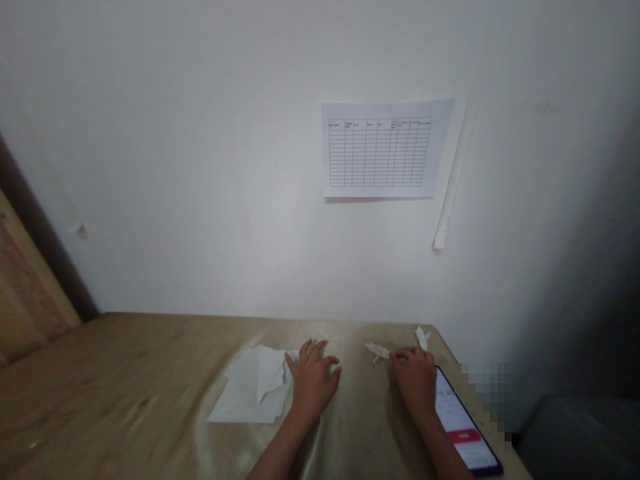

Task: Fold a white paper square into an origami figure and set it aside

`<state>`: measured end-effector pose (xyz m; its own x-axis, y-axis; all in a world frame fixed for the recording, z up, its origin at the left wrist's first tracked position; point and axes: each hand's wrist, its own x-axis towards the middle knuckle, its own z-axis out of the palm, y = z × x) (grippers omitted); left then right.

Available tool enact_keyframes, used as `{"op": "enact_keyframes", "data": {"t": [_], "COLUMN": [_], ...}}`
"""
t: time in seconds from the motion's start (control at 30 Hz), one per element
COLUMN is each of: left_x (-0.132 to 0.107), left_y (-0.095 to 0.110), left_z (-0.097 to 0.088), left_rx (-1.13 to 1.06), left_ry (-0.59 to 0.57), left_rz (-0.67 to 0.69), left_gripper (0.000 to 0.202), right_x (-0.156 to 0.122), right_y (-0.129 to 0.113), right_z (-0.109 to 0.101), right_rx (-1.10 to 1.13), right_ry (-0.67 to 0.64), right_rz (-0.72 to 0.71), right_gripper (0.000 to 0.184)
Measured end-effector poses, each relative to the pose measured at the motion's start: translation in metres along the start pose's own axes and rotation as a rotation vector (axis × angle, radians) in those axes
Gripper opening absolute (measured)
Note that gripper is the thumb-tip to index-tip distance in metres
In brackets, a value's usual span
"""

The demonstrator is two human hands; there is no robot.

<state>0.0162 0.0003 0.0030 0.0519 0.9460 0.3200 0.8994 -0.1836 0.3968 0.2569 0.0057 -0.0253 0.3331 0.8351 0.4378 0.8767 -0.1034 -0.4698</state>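
Observation:
My left hand (314, 380) hovers palm down with its fingers spread, at the right edge of several stacked white paper sheets (243, 403). On top of that stack lies a partly folded piece of paper (269, 375). Between the fingertips of my right hand (416, 377) is the end of a small folded paper figure (379, 350), low over the table. Another small folded paper figure (422, 337) sits beyond the right hand, by the table's far right corner. Whether my left fingertips touch the sheets I cannot tell.
A phone (465, 427) with a lit screen lies along the right edge of the brown-covered table (125, 393). Behind it rises a white wall (200, 167) with a printed table sheet (380, 150) stuck on. A wooden panel (30, 287) stands at left.

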Motion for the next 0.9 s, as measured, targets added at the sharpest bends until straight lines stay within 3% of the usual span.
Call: {"op": "enact_keyframes", "data": {"t": [0.2,0.9], "left_x": [-0.0014,-0.0016], "left_y": [0.0012,0.0049], "left_z": [0.0037,0.0024], "left_rx": [0.001,-0.016], "left_ry": [0.005,-0.049], "left_rz": [0.006,-0.014], "left_gripper": [0.014,0.015], "right_x": [0.0035,-0.001], "right_y": [-0.002,-0.0073], "right_z": [-0.0006,0.0072], "right_rx": [-0.066,-0.124], "right_ry": [-0.064,-0.073], "right_rz": [0.099,-0.091], "right_gripper": [0.021,0.015]}}
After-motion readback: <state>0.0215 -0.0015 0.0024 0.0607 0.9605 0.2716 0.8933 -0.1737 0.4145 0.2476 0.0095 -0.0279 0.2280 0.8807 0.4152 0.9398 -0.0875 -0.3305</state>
